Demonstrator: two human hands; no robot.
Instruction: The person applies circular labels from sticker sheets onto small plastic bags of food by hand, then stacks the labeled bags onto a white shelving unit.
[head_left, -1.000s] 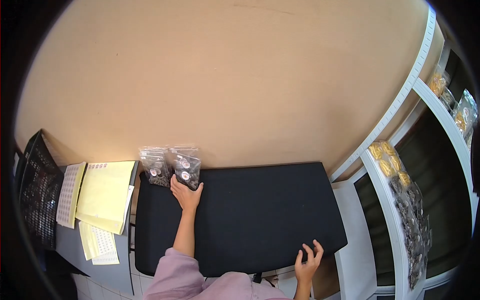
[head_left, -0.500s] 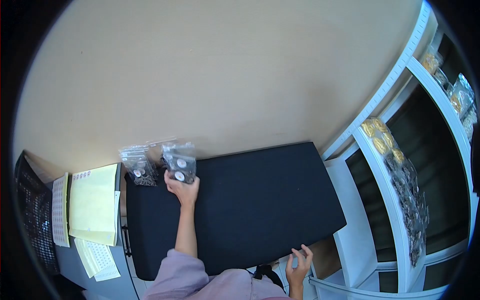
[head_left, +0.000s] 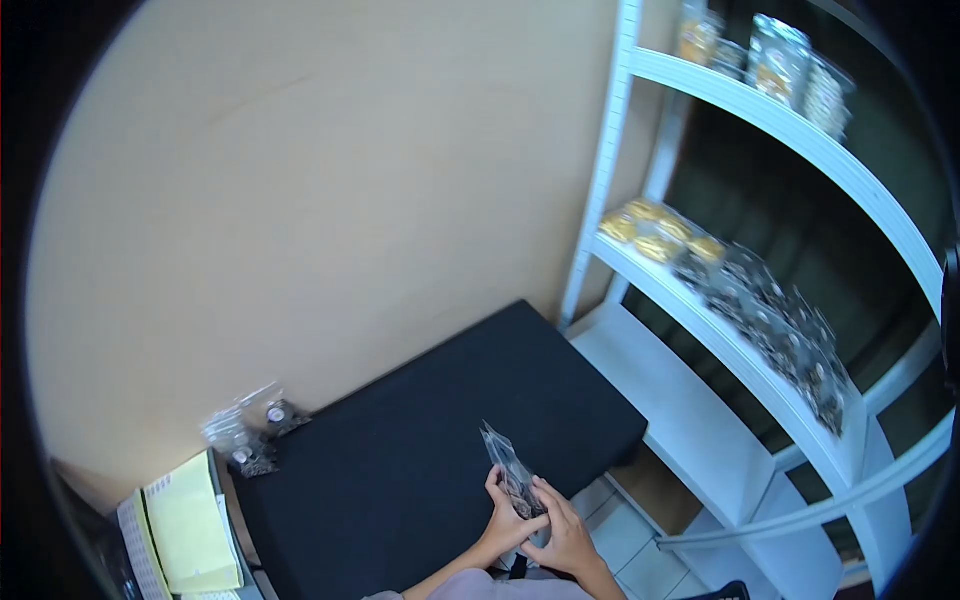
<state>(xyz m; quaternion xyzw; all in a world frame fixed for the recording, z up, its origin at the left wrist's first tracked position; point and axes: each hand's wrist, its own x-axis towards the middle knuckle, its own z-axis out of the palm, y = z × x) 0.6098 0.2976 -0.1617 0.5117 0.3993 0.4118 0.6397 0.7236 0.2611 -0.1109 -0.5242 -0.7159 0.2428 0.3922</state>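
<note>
A clear plastic bag with dark contents (head_left: 514, 478) is held upright over the front right part of the black table (head_left: 400, 450). My left hand (head_left: 505, 522) grips it from the left side. On its right side my right hand (head_left: 563, 530) has its fingers closed against the bag. Two groups of similar bags remain at the table's back left corner: one group (head_left: 240, 447) nearer the papers, the other (head_left: 283, 413) beside it against the wall. Both have round white labels.
White shelving (head_left: 690, 290) stands on the right, with yellow packets (head_left: 655, 235) and dark packets (head_left: 770, 320) on one level and more bags (head_left: 780, 65) above. Yellow sheets (head_left: 190, 530) lie at the left. Floor tiles (head_left: 620, 530) show below the table.
The view has turned right. My left hand has carried a bag from the back left to the front of my body, and my right hand has come up and closed on it.
</note>
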